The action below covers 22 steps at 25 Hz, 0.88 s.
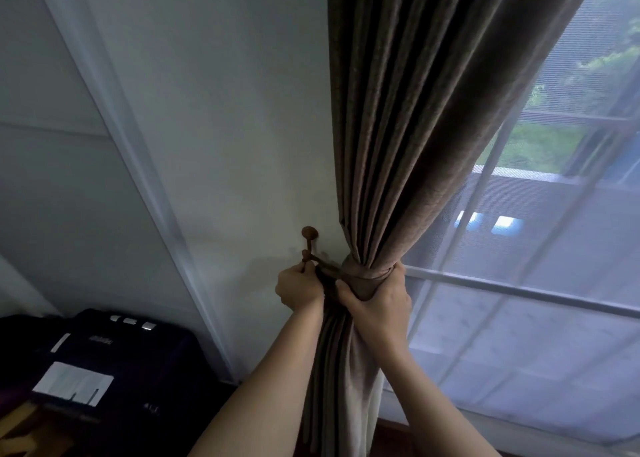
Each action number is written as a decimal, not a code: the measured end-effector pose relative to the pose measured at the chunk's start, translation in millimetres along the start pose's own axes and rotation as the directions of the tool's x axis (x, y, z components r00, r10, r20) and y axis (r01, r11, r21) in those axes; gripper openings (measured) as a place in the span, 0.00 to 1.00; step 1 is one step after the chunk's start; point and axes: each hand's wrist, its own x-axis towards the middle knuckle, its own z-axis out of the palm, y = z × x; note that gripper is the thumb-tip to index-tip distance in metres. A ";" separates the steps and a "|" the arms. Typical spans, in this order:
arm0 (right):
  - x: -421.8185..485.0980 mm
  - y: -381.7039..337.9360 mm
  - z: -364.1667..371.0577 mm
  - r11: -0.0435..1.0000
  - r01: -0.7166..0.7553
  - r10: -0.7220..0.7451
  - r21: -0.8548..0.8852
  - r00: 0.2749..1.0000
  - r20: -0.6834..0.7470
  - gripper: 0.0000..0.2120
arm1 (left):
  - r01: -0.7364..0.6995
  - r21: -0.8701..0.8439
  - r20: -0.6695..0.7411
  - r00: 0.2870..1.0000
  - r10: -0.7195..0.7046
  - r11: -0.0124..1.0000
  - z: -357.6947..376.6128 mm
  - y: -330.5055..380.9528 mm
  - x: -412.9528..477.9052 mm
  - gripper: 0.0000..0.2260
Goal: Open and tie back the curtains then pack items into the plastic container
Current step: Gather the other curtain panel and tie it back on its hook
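A brown curtain (408, 127) hangs gathered into a bundle at the left side of the window. A brown tieback band (369, 278) wraps the bundle at its narrowest point and runs left to a round brown wall hook (309, 233). My left hand (299, 288) pinches the end of the tieback just below the hook. My right hand (379, 300) is wrapped around the gathered curtain right under the band, thumb in front. No plastic container is in view.
A sheer white curtain (519, 318) covers the window (561, 165) to the right. A white wall (225, 110) lies behind the hook. A dark case with white labels (104, 363) sits low at the left.
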 end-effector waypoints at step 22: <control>-54.4 48.1 -23.3 0.999 -0.033 0.030 0.006 0.960 0.280 0.27 | -0.231 0.140 0.813 0.582 0.021 0.963 -26.5 -31.5 11.1 0.22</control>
